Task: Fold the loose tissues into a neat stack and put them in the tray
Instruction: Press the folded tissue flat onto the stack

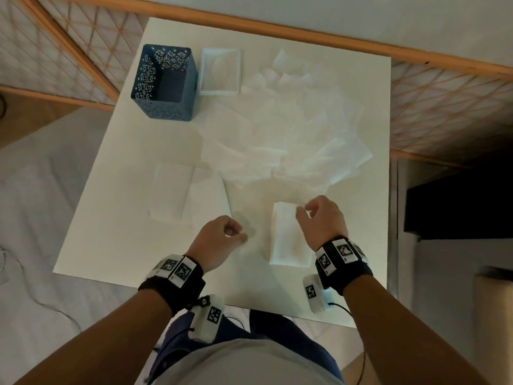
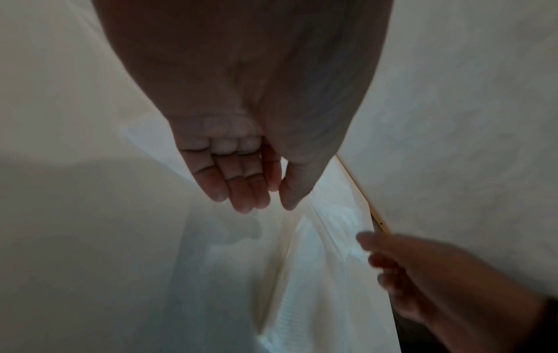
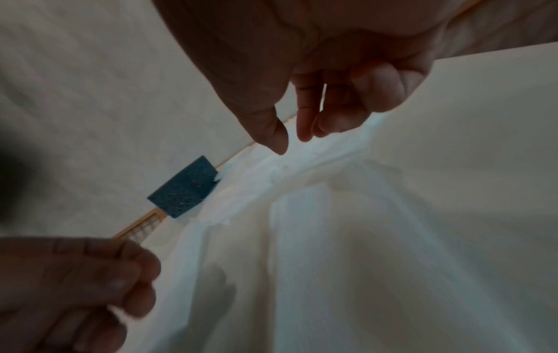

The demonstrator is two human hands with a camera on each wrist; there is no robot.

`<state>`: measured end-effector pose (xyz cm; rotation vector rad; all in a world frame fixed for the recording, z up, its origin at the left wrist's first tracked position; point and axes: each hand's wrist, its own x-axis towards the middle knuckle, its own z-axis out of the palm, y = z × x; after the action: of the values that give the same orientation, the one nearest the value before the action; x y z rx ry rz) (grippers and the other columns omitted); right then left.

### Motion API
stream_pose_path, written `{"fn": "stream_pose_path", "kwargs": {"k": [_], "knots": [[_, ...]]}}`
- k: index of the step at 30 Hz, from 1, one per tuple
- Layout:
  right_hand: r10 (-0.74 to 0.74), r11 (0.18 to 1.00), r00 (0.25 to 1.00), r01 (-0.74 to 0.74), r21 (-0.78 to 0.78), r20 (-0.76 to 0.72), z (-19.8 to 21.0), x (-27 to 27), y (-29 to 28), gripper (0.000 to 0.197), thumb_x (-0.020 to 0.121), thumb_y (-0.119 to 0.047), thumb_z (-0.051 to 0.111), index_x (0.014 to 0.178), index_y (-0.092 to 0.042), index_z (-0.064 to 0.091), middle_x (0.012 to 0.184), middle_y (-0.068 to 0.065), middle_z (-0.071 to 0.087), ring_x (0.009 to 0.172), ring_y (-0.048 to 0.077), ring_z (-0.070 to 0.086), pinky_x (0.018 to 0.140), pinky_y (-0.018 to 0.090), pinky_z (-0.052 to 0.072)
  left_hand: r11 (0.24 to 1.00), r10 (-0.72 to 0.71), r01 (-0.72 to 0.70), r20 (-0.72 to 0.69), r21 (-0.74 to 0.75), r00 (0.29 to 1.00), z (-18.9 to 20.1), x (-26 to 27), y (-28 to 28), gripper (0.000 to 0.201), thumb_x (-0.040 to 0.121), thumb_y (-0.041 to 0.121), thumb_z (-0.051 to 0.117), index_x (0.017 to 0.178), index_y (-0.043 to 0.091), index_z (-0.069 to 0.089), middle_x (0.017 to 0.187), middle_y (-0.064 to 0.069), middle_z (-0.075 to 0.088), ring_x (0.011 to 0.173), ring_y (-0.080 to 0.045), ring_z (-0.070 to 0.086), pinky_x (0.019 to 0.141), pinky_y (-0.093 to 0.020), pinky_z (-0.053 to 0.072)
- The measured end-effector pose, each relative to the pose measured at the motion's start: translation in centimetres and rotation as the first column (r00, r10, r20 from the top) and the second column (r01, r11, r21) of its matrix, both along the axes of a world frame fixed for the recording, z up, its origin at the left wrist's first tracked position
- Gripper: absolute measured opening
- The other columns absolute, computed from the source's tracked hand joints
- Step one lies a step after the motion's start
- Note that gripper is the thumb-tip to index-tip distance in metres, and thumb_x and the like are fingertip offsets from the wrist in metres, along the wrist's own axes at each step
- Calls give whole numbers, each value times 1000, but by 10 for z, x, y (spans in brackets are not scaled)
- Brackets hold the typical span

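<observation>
A folded tissue stack (image 1: 286,240) lies on the white table (image 1: 125,232) near the front right. My right hand (image 1: 303,213) hovers at the stack's far right corner; in the right wrist view its thumb and forefinger (image 3: 291,141) stand slightly apart with nothing between them. My left hand (image 1: 237,233) hangs just left of the stack, fingers loosely curled, and holds nothing (image 2: 253,191). Loose tissues (image 1: 277,129) sprawl across the middle and right of the table. The white tray (image 1: 219,91) stands at the back.
A blue perforated box (image 1: 163,81) stands at the back left, touching the tray's left side. Another folded tissue (image 1: 172,190) lies flat left of centre. A wooden lattice screen (image 1: 444,87) borders the table's far and right sides.
</observation>
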<state>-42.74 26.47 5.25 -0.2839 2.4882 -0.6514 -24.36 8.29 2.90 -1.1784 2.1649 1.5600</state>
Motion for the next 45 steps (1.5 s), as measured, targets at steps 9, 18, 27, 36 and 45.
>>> {"fn": "stream_pose_path", "kwargs": {"k": [9,18,27,36,45], "knots": [[466,884,868,-462,63,-172,0,-46,-164,28,102,-34,58,123,-17,62,130,7,54,111,27,60,87,37,50,1000,-10,10,28,-15,1000,4,47,-23,12,91,32,78,95,29,67,91,18,71,86,2,64,78,-23,48],[666,733,715,-573,367,-214,-38,-59,-235,35,101,-26,61,132,-13,54,137,11,49,125,32,52,96,44,49,997,-71,71,44,-1,996,7,60,-28,9,95,36,72,95,32,64,96,17,71,75,2,61,73,-21,46],[620,769,762,-541,340,-190,-20,-71,-237,28,109,-28,45,113,-13,69,113,7,71,105,30,67,82,38,53,993,-114,114,18,20,993,14,47,-41,7,97,34,70,98,30,64,99,15,69,70,5,58,71,-20,42],[229,950,961,-256,-179,-156,41,-38,-154,20,101,-35,57,89,-21,66,85,-8,66,81,16,60,75,28,44,991,71,-61,-81,119,994,35,-15,-55,22,95,43,66,93,21,69,92,4,76,88,-18,73,82,-42,57],[80,907,997,-79,-414,-15,74,-6,-90,15,95,-30,71,85,-25,60,77,-12,64,63,2,54,59,11,42,869,371,-269,-188,415,910,80,-81,-49,59,96,66,62,115,10,69,109,-3,79,95,-20,76,90,-39,60]]}}
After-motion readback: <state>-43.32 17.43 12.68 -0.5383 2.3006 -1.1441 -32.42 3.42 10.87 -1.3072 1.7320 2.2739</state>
